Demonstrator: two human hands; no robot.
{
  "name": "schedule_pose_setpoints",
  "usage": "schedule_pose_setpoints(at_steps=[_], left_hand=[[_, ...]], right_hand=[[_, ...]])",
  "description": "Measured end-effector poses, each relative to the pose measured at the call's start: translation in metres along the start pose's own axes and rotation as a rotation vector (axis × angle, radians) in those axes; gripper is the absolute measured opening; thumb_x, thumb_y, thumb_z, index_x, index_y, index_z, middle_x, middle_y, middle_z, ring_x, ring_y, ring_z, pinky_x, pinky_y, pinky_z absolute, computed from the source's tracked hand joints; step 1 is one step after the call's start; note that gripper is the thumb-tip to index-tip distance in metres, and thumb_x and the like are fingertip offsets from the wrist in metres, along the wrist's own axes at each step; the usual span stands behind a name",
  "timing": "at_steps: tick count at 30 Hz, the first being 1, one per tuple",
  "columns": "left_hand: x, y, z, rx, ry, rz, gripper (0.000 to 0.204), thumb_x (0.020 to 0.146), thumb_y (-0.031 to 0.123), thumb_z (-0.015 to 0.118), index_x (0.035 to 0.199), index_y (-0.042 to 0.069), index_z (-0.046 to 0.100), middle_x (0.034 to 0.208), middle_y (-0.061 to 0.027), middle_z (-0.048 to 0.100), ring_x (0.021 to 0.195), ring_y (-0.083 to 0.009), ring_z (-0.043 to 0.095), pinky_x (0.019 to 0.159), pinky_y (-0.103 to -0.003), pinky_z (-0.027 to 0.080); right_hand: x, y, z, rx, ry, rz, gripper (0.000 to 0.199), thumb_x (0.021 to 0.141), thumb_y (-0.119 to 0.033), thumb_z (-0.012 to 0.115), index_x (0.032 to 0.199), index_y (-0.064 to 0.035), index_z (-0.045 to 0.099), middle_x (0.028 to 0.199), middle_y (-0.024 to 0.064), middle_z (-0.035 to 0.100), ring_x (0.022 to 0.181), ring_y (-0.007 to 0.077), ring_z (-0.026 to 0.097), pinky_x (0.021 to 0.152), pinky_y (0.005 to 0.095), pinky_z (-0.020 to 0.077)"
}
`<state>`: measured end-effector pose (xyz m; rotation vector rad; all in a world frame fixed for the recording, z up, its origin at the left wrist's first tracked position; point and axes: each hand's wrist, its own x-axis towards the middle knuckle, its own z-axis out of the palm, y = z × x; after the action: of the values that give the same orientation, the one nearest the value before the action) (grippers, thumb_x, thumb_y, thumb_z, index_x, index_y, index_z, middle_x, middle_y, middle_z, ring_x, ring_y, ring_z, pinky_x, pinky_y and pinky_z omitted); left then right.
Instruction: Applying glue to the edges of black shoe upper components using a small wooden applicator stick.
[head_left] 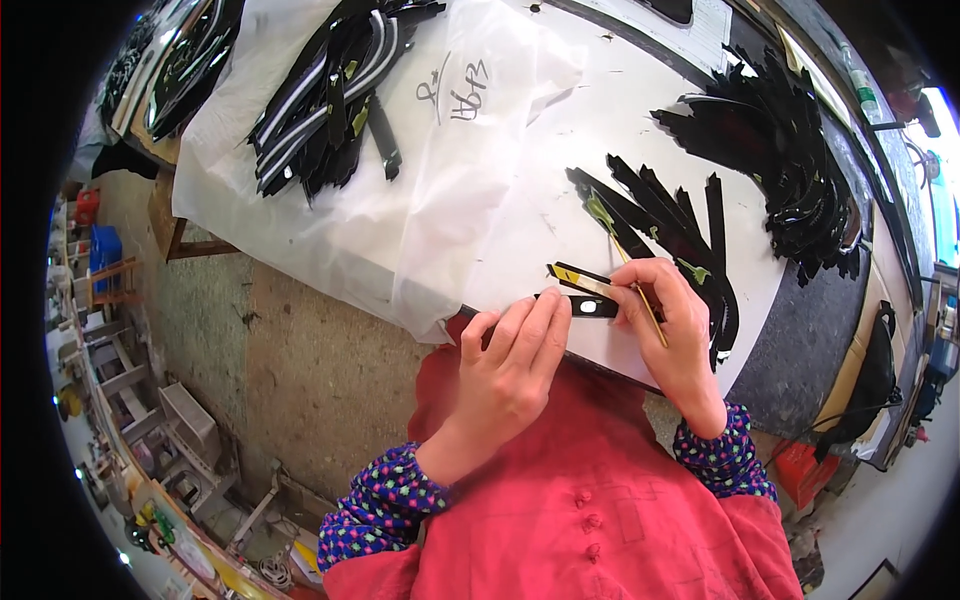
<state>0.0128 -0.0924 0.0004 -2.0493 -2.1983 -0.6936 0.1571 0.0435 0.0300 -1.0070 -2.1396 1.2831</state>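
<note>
A: Where are the hands?

B: Both are at the near edge of the bench (pixel 640 110), over the white sheet that covers it. The left hand (pixel 510 365) lies flat, fingers together and nearly straight, pressing down one end of a short black strip (pixel 590 306). It is not curled around anything.

A: And the right hand?

B: The right hand (pixel 675 320) is just beside the left, on the far end of the same black strip. Its fingers are pinched shut on a thin yellowish stick (pixel 640 295), which runs slantwise up from the hand toward the fan of strips. A second short strip with a yellow mark (pixel 575 277) lies just behind the one being pressed, touching the right fingertips.

A: What lies around that strip?

B: Just behind the right hand is a fan of long black strips (pixel 670 225), some with small greenish marks. Farther back and to the right of it sits a thicker heap of black strips (pixel 790 150). Well to the left of the pressed strip, a clear plastic bag (pixel 400 170) is spread over the bench, with a bundle of black and white-edged strips (pixel 330 90) on it.

A: Anything nearer?

B: Only the person's red garment (pixel 600 500) and dotted sleeves.
</note>
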Motion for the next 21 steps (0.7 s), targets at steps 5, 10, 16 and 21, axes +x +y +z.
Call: schedule_pose_setpoints(at_steps=[5, 10, 16, 21], left_hand=[[0.0028, 0.0046, 0.0016, 0.046, -0.027, -0.036, 0.042, 0.086, 0.003, 0.059, 0.127, 0.008, 0.065, 0.144, -0.0021, 0.059, 0.115, -0.0144, 0.055, 0.095, -0.033, 0.034], [0.0013, 0.0058, 0.0058, 0.101, -0.034, -0.048, 0.039, 0.087, 0.009, 0.063, 0.125, 0.012, 0.063, 0.148, 0.0004, 0.056, 0.114, -0.0133, 0.052, 0.093, -0.033, 0.033], [0.0004, 0.006, 0.0081, 0.089, -0.025, -0.061, 0.04, 0.086, 0.009, 0.063, 0.126, 0.013, 0.062, 0.149, 0.0013, 0.055, 0.115, -0.0139, 0.051, 0.093, -0.033, 0.033], [0.0006, 0.0063, 0.0071, 0.094, -0.022, -0.062, 0.041, 0.086, 0.01, 0.064, 0.126, 0.014, 0.062, 0.148, 0.0015, 0.056, 0.115, -0.014, 0.051, 0.093, -0.033, 0.033]], right_hand=[[0.0032, -0.0031, -0.0001, -0.04, 0.018, -0.011, 0.014, 0.093, 0.006, 0.064, 0.105, 0.0007, 0.061, 0.094, 0.0092, 0.062, 0.065, 0.0159, 0.062, 0.059, 0.0277, 0.051], [0.0031, -0.0013, 0.0026, -0.05, 0.021, -0.005, 0.013, 0.093, 0.007, 0.064, 0.105, 0.0007, 0.061, 0.095, 0.0092, 0.063, 0.064, 0.0151, 0.062, 0.058, 0.0273, 0.0506], [0.003, -0.0014, 0.004, -0.076, 0.029, -0.025, 0.014, 0.093, 0.008, 0.064, 0.104, 0.0005, 0.061, 0.093, 0.0091, 0.062, 0.063, 0.0149, 0.06, 0.058, 0.0271, 0.05], [0.0024, -0.0013, 0.0041, -0.103, 0.034, -0.053, 0.014, 0.093, 0.009, 0.064, 0.104, 0.0007, 0.061, 0.092, 0.0095, 0.062, 0.063, 0.0148, 0.06, 0.058, 0.0275, 0.0499]])
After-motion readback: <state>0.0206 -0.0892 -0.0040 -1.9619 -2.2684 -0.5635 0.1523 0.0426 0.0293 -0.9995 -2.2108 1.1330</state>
